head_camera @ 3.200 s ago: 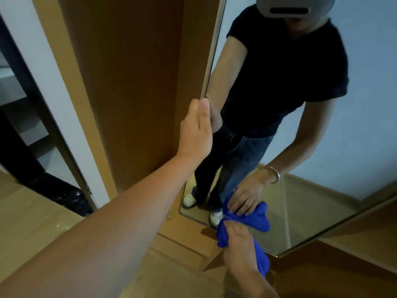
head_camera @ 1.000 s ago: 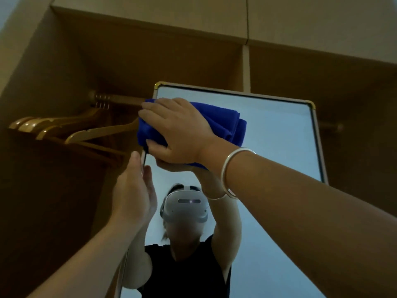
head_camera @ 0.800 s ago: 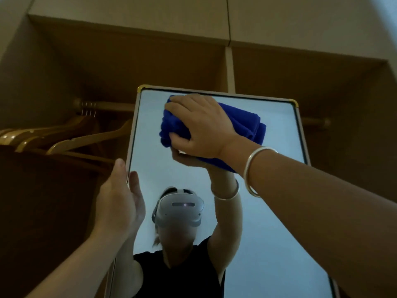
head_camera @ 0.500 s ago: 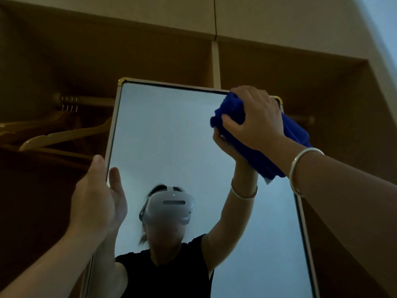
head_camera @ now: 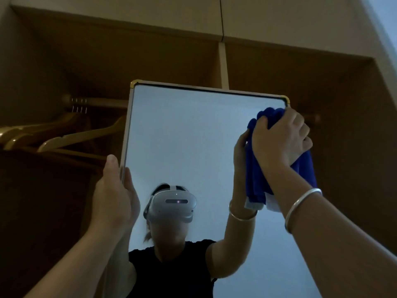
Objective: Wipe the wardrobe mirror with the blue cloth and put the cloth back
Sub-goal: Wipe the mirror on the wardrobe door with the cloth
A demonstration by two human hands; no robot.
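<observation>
Clearly my right hand (head_camera: pixel 279 138) bunches the soft, light blue cloth (head_camera: pixel 256 175) at the mirror's (head_camera: pixel 182 136) two-o'clock corner; my left hand (head_camera: pixel 113 198) clasps its rigid nine-o'clock edge.

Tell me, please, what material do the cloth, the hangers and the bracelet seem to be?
Blue cloth: soft, fuzzy fabric, probably microfibre; it bunches in thick folds under the right hand. Hangers: probably wood with a smooth finish, by their light tan colour. Bracelet: polished, silver-coloured metal, by its bright sheen.

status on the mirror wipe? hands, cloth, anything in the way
Right hand grips blue cloth at mirror's top right corner. Left hand holds mirror's left edge. Nothing in the way.
</observation>
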